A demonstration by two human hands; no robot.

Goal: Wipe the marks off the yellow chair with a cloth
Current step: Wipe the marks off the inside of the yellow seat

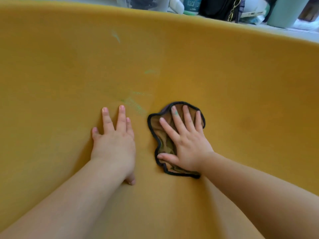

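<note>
**A soft cloth under a flat hand, green marks close by**

The right hand [186,140] lies flat on the cloth [165,146]. Its fingers are straight and spread wide. It presses the cloth down on the yellow chair [241,83] and does not grip it. The cloth is small and brown with a black edge, and it pokes out past the fingertips and under the wrist.

The left hand [114,138] is also flat with straight fingers. It holds nothing and rests on the bare chair, just beside the cloth hand.

The closest of the green marks [136,106] sits just past the left fingertips, a little to the left of the cloth. More faint marks lie farther up, well away from both hands. One finger of the right hand has a green smudge too.

The cloth looks thin, light and floppy. Its edge is wavy, so it will likely bunch up if pushed from one side. A flat palm in the middle, with fingers spread, should keep it flat while it slides. A pinch at the black edge would be a good way to lift it.

The chair looks hard and smooth, so the cloth should glide easily. The next rub probably needs to go left and up to reach the marks. Pressing firmly should help, and nothing here looks easy to break.
</note>
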